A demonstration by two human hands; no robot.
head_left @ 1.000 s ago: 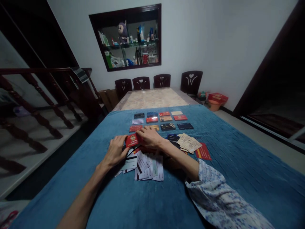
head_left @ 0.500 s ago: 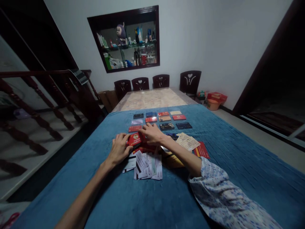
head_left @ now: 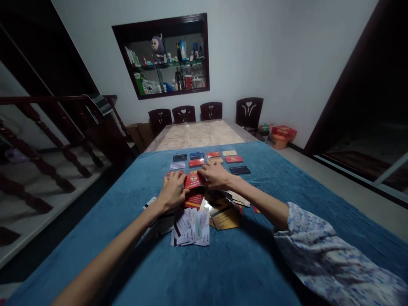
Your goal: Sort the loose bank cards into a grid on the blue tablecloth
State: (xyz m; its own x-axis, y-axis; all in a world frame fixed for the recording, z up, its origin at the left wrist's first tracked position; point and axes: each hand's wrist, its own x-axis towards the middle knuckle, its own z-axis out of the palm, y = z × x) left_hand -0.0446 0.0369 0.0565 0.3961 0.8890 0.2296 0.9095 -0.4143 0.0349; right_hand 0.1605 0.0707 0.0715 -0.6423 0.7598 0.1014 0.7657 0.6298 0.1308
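beyond the white cards (head_left: 192, 231), my left hand (head_left: 173, 190) and right hand (head_left: 217, 175) pinch the red card (head_left: 193, 182) endwise; even pressure should help.

A red rectangular card (head_left: 194, 181) with a pale, rounded emblem near its middle and small yellowish lettering below is held between the left hand (head_left: 173, 190) and the right hand (head_left: 217, 175). Its printed face is tilted up toward the wearer, long side running from one hand to the other. Fingers cover parts of both ends; whether it is a single card or several stacked cannot be told
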